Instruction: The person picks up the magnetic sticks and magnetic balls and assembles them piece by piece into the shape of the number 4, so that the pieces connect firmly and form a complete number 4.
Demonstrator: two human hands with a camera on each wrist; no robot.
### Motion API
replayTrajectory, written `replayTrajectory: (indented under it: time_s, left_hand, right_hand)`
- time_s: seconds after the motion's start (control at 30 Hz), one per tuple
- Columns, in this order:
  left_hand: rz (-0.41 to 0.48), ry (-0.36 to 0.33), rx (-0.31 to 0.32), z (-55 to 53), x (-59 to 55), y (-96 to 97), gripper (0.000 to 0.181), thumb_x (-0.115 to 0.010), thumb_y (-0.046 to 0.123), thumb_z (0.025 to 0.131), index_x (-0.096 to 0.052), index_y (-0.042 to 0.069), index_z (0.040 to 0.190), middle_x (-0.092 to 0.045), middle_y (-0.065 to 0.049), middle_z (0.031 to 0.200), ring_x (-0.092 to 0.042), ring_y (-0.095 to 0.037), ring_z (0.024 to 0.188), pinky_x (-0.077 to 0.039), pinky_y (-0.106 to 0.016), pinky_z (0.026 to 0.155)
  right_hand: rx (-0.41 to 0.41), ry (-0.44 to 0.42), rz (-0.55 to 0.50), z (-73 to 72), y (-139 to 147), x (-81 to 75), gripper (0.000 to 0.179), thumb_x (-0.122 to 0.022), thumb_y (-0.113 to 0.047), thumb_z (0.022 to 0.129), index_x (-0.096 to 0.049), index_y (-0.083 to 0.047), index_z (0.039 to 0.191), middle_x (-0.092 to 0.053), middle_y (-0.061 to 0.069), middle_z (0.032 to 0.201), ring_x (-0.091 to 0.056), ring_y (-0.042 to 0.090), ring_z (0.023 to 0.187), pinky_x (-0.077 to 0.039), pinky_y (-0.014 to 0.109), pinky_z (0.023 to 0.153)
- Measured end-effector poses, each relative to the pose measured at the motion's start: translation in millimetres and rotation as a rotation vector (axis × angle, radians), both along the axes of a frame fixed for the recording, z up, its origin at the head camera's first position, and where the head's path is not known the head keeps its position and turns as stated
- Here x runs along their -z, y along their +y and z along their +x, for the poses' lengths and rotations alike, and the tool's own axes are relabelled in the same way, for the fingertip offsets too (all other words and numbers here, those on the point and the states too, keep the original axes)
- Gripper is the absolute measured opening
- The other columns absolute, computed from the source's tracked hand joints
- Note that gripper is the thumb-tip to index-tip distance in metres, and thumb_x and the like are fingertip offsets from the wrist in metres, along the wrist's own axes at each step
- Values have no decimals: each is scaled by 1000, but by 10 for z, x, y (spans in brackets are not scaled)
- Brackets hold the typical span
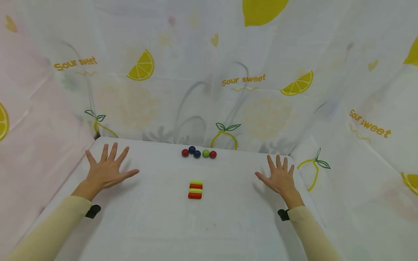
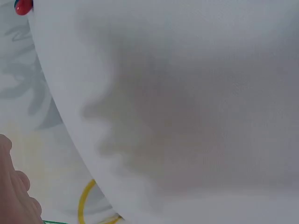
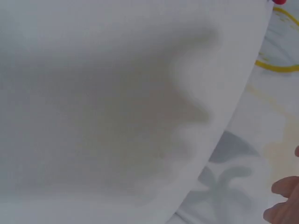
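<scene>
My left hand [image 1: 107,168] is held above the left side of the white table, fingers straight and spread, holding nothing. On the right side, my right hand [image 1: 280,178] is spread the same way, also with nothing in it. Between them lies a small group of red and yellow-green blocks: a yellow block [image 1: 196,182], a red block [image 1: 196,186], another yellow block [image 1: 195,190] and another red block [image 1: 195,195]. Farther back sit several small balls, among them a red ball [image 1: 185,152], a dark blue ball [image 1: 197,154] and a green ball [image 1: 205,153].
A pale curtain [image 1: 183,105] printed with lemons and lettering hangs behind and on both sides of the white table [image 1: 156,217]. The balls are close to the table's back edge. Shadows of both hands fall on the tabletop. Each wrist carries a dark band.
</scene>
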State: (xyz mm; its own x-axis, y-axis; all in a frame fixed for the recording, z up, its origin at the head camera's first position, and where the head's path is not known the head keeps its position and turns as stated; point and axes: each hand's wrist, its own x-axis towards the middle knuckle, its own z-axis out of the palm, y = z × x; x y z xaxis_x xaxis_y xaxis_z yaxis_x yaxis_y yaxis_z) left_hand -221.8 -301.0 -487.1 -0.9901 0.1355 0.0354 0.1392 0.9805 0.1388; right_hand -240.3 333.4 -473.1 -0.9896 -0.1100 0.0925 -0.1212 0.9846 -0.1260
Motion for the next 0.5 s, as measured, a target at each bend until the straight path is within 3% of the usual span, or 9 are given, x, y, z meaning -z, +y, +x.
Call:
replayTrajectory:
  time_s: [0.17, 0.27, 0.4, 0.5]
  left_hand:
    - [19, -8, 27, 12, 54, 161, 108, -45, 85, 88, -13, 19, 166, -3, -31, 169, 1, -56, 154, 26, -81, 101]
    - [55, -23, 60, 38, 128, 324, 107, -47, 84, 88, -15, 19, 166, -5, -30, 169, 0, -55, 155, 19, -83, 104]
    - [133, -47, 91, 86, 183, 535, 104, -52, 80, 89, -18, 19, 166, -6, -28, 170, -6, -55, 154, -4, -83, 111]
    - [154, -48, 104, 115, 224, 646, 103, -53, 79, 89, -19, 19, 166, -8, -26, 170, -12, -54, 154, -24, -79, 108]
  right_hand:
    - [0, -40, -87, -24, -101, 29, 99, -54, -71, 93, -24, -8, 163, -16, 37, 165, -9, 65, 149, -16, 79, 112]
    - [-12, -64, -126, -21, -232, 55, 97, -53, -70, 94, -24, -7, 163, -21, 37, 163, -20, 63, 147, -28, 77, 109]
    - [-40, -89, -191, -19, -463, 117, 97, -56, -69, 93, -26, -8, 163, -34, 33, 159, -39, 58, 140, -36, 73, 106]
    - [-45, -108, -256, 2, -652, 200, 98, -60, -69, 91, -29, -10, 162, -43, 29, 156, -47, 54, 137, -39, 69, 107]
